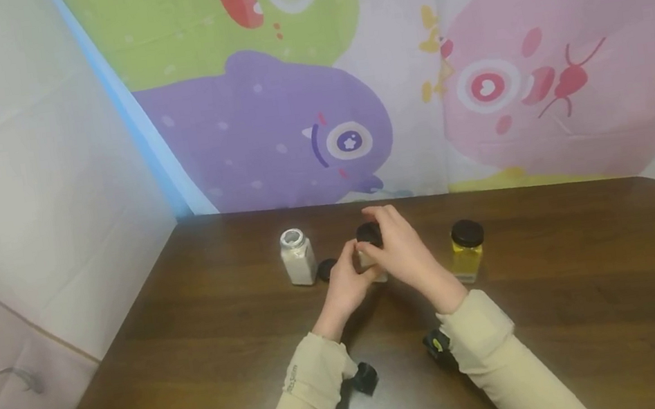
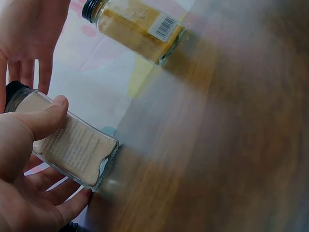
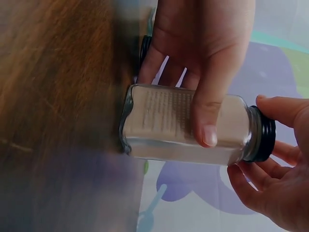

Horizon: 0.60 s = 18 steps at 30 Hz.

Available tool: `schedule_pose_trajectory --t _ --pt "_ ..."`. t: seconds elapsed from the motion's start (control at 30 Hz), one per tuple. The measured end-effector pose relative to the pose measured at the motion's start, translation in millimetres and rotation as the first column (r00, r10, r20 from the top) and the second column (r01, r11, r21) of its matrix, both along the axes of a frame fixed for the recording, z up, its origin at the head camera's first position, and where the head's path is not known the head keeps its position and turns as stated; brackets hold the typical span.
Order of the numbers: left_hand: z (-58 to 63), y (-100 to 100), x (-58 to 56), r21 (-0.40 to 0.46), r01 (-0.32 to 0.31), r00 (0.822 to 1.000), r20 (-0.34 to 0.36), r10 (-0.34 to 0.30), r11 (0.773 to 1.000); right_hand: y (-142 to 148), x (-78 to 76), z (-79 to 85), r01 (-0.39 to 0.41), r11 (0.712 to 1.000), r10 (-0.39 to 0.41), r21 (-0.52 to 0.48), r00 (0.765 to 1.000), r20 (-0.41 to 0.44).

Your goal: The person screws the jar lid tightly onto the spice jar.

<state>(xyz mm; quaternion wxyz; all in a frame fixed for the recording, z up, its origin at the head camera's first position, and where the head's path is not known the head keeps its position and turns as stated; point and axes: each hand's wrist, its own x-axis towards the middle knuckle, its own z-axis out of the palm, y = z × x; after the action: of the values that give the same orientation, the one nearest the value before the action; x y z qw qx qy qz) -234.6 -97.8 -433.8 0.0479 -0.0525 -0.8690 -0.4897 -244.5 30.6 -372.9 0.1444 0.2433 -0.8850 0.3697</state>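
My left hand [image 1: 345, 291] grips a square glass jar [image 3: 178, 121] of pale beige powder around its body, thumb across the embossed side. The jar stands upright at the wooden table. Its black lid [image 3: 262, 134] is on, and my right hand [image 1: 405, 254] holds it, thumb on one side and fingers curled round the other. In the head view the hands hide much of the jar. Left of them stands an uncapped jar [image 1: 299, 264] of white powder with a silvery mouth. A loose black lid [image 1: 327, 269] lies between that jar and my left hand.
To the right of my hands a lidded jar [image 1: 467, 258] with yellow contents stands on the table [image 1: 567, 296]; the left wrist view shows a barcode label [image 2: 163, 26] on it. A cartoon-printed cloth [image 1: 267, 129] hangs behind the table's far edge.
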Motion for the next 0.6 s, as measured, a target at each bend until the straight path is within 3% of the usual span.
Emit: schedule_pose_trajectory --t 0.6 --pt "-0.1 0 0.8 -0.033 -0.019 1.0 -0.007 0.019 0.999 -17 -17.3 -3.1 -0.001 1.0 0.001 0.005 1.0 -0.003"
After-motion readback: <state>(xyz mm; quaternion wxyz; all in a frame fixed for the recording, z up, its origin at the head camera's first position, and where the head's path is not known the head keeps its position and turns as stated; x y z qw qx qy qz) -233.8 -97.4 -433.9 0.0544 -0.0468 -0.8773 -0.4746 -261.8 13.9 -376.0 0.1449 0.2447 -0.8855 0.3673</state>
